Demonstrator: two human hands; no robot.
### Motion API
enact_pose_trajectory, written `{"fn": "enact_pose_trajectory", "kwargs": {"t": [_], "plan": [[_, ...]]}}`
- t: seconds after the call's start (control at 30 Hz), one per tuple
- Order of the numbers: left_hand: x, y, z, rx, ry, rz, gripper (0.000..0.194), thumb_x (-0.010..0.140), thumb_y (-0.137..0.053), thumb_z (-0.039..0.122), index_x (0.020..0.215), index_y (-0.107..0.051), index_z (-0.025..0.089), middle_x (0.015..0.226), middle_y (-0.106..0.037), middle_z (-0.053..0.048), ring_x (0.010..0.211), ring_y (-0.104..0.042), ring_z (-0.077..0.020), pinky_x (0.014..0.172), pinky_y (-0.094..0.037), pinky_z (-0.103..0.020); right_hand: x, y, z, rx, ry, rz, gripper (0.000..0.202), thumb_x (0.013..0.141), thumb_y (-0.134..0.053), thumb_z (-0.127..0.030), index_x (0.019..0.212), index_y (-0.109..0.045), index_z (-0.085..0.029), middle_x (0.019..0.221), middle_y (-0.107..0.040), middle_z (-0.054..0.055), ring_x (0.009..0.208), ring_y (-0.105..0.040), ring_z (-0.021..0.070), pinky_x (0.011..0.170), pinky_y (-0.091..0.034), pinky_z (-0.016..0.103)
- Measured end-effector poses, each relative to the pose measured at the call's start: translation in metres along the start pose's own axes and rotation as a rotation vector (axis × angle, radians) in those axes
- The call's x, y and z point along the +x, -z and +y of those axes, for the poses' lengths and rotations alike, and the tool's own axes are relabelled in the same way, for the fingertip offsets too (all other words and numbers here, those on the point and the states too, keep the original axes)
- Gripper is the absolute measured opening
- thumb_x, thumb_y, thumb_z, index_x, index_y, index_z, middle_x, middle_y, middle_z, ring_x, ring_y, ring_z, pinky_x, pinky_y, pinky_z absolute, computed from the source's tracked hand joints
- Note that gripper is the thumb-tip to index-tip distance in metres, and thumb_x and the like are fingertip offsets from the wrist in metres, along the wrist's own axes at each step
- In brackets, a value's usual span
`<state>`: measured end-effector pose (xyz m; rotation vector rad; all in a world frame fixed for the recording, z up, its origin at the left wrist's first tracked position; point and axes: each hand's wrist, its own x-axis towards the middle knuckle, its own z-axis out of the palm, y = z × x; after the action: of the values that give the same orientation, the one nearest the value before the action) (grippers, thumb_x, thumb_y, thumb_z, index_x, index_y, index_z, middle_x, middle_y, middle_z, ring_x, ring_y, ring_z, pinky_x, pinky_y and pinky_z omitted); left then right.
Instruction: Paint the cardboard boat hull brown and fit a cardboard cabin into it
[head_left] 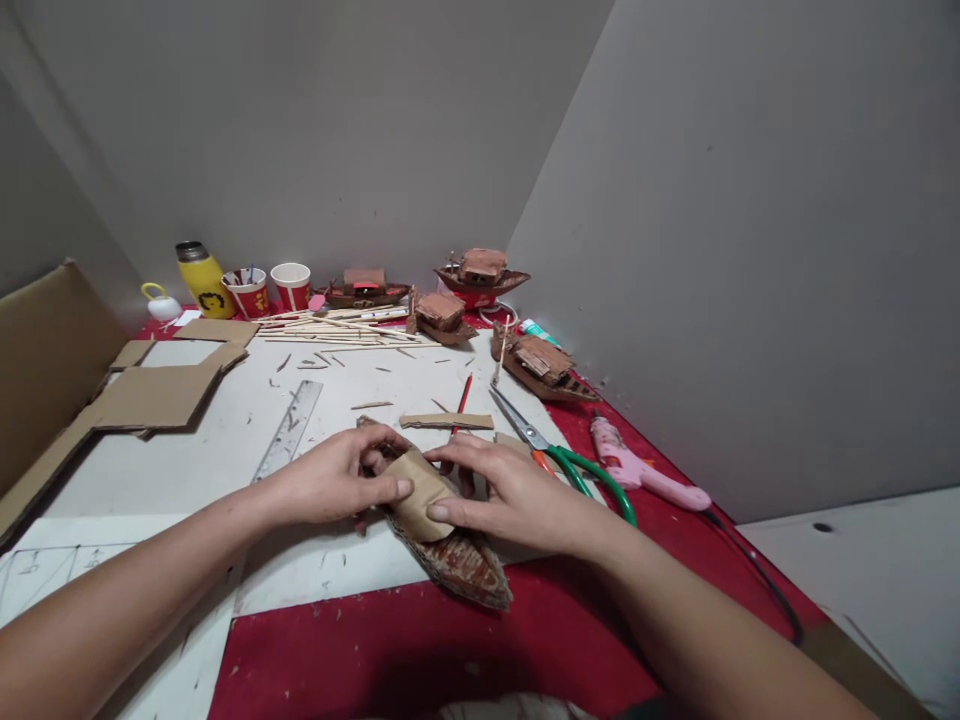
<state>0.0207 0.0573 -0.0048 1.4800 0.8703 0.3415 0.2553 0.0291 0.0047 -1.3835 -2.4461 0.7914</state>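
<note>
A small brown model boat hull (469, 570) lies tilted diagonally on the white paper, its near tip over the red surface. Across its middle sits a curved piece of tan cardboard (421, 500). My left hand (345, 478) pinches the cardboard's left side, thumb on top and fingers curled behind by the hull's far end. From the right, my right hand (491, 490) presses its thumb on the cardboard, with its fingers bent over the far edge. The hull's far part is partly hidden by my hands.
Green-handled scissors (570, 465), a pink glue gun (645, 475) and a red pencil (463, 402) lie to the right. A ruler (289, 430) and cardboard sheets (154, 395) are left. Behind are thin sticks (337, 328), finished boats (544, 362), cups (291, 287) and a yellow bottle (202, 282).
</note>
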Motion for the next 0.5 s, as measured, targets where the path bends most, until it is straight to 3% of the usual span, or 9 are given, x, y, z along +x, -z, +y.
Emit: {"fn": "enact_pose_trajectory", "kwargs": {"t": [0.13, 0.5], "plan": [[0.0014, -0.0044, -0.0037, 0.06, -0.01, 0.066, 0.035, 0.088, -0.057, 0.047, 0.107, -0.054, 0.018, 0.063, -0.05, 0.007, 0.044, -0.048, -0.0087, 0.04, -0.047, -0.023, 0.0023, 0.0003, -0.0025, 0.039, -0.019, -0.014, 0.052, 0.086, -0.064, -0.051, 0.126, -0.06, -0.018, 0.118, -0.064, 0.011, 0.107, -0.06, 0.0263, 0.091, -0.047, 0.037], [0.0028, -0.0075, -0.0022, 0.083, -0.026, 0.091, 0.028, 0.088, -0.056, 0.044, 0.102, -0.048, 0.02, 0.06, -0.049, 0.008, 0.041, -0.05, -0.0099, 0.038, -0.045, -0.022, 0.0039, -0.0047, 0.0034, 0.091, -0.058, -0.036, 0.053, 0.084, -0.065, -0.052, 0.125, -0.056, -0.019, 0.112, -0.062, 0.009, 0.096, -0.059, 0.0235, 0.08, -0.045, 0.033]]}}
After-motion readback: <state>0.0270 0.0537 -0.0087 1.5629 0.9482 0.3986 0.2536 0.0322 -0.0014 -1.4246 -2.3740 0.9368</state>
